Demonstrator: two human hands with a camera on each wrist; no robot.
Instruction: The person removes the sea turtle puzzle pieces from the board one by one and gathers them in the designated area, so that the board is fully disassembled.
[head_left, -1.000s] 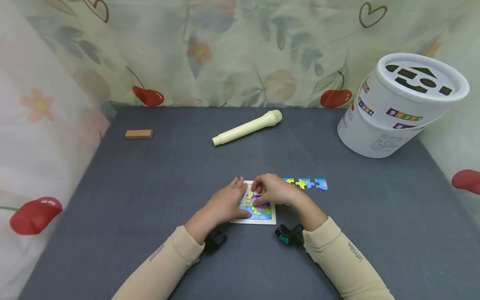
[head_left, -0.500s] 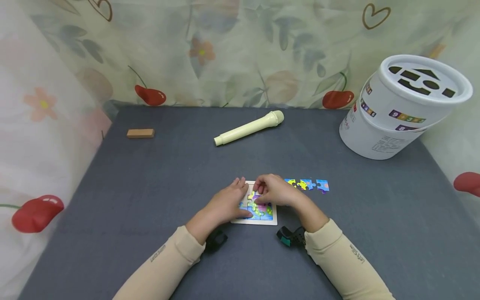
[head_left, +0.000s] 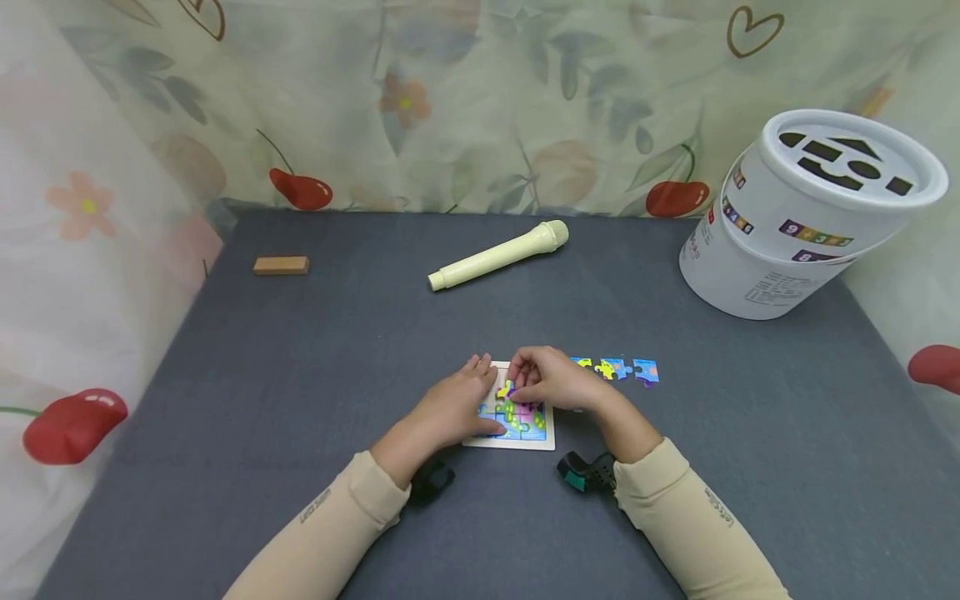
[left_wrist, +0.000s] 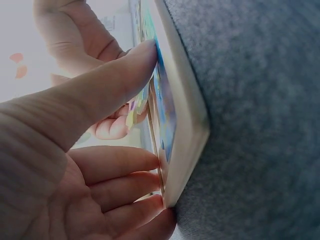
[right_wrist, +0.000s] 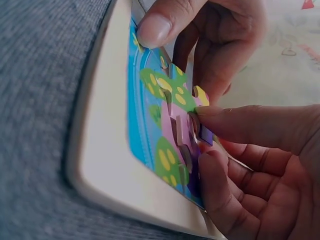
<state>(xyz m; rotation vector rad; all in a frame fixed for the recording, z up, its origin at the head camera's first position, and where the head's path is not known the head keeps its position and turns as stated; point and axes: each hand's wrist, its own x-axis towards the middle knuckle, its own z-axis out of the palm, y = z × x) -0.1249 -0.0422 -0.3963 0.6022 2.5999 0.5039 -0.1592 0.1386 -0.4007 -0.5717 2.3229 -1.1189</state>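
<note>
A small jigsaw puzzle with a pale wooden frame [head_left: 510, 445] lies on the dark table, its lower part filled with blue, pink and green pieces. My left hand [head_left: 448, 406] rests along its left side; the thumb presses on the blue pieces, and the other fingers lie fairly straight at the frame's edge [left_wrist: 187, 145]. Over the puzzle's upper part, my right hand [head_left: 557, 380] pinches a yellow and purple puzzle piece [right_wrist: 205, 134] between thumb and fingers. That piece is tilted, slightly above the board, in the right wrist view. My right fingers hide the puzzle's upper right corner.
Several loose puzzle pieces [head_left: 615, 368] lie in a row right of the board, partly behind my right hand. Farther back are a cream toy microphone [head_left: 498, 256] and a wooden block [head_left: 281, 266]. A white lidded bucket [head_left: 795, 225] stands at the back right.
My right hand shifts slightly, and the pinched piece shows more of its yellow part, tilted near the same spot. The left hand stays put on the board. The head view shifts a little.
</note>
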